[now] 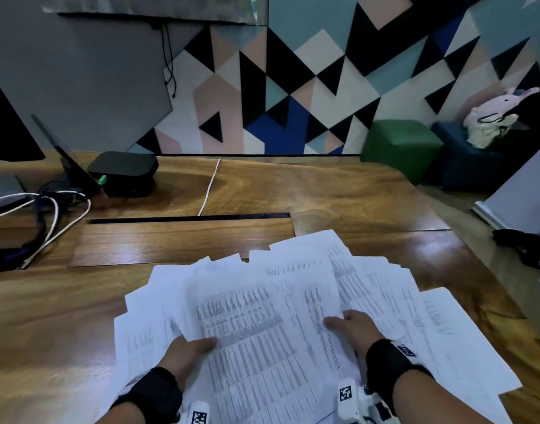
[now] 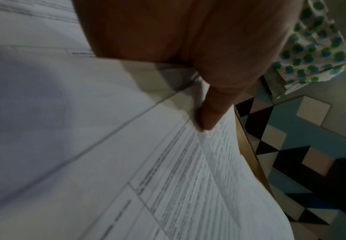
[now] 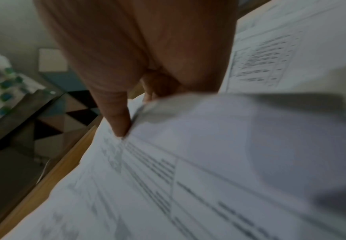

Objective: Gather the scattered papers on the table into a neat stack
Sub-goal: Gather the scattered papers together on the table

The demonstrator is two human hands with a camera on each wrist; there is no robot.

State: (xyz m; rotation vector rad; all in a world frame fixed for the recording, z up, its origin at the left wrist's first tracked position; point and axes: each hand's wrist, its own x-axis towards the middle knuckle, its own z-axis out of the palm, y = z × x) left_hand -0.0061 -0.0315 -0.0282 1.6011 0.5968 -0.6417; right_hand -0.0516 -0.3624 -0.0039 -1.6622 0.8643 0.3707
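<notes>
left hand (image 1: 186, 351) grip: thumb over, fingers under papers (image 1: 271, 316), pinching left edge to draw sheets inward | right hand (image 1: 359, 328) grip: same pinch at papers' right | papers: fanned, unsquared, on worktop (image 1: 339, 191) | beyond papers: black box (image 1: 123, 172), cables

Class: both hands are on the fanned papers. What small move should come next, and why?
Probably draw both hands inward: the left hand and right hand pinch the papers, which lie fanned and overlapping on the table, edges unaligned.
</notes>
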